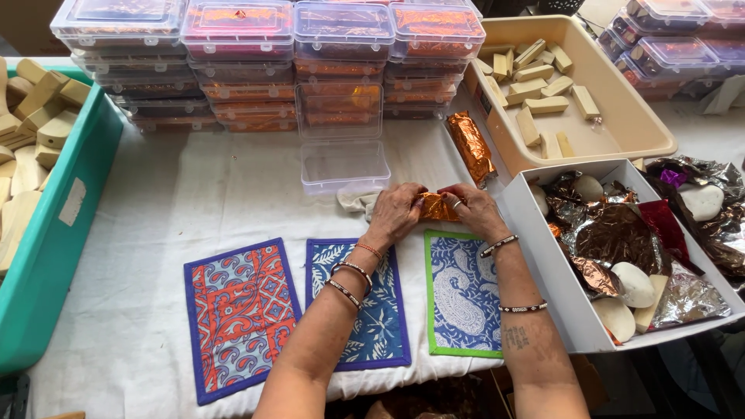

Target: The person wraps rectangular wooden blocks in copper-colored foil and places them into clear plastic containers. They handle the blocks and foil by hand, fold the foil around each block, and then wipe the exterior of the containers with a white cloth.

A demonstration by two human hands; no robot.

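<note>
White-clothed counter (194, 202): both hands pinch one orange foil-wrapped piece (436, 207) between them, long axis left-right, left hand (396, 213) gripping its left end, right hand (475, 209) its right, just before open clear box (344, 164).

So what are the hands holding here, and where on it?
Both hold one small block wrapped in orange foil, above the white cloth. The left hand grips its left end, the right hand its right end, fingers pinching the foil.
</note>
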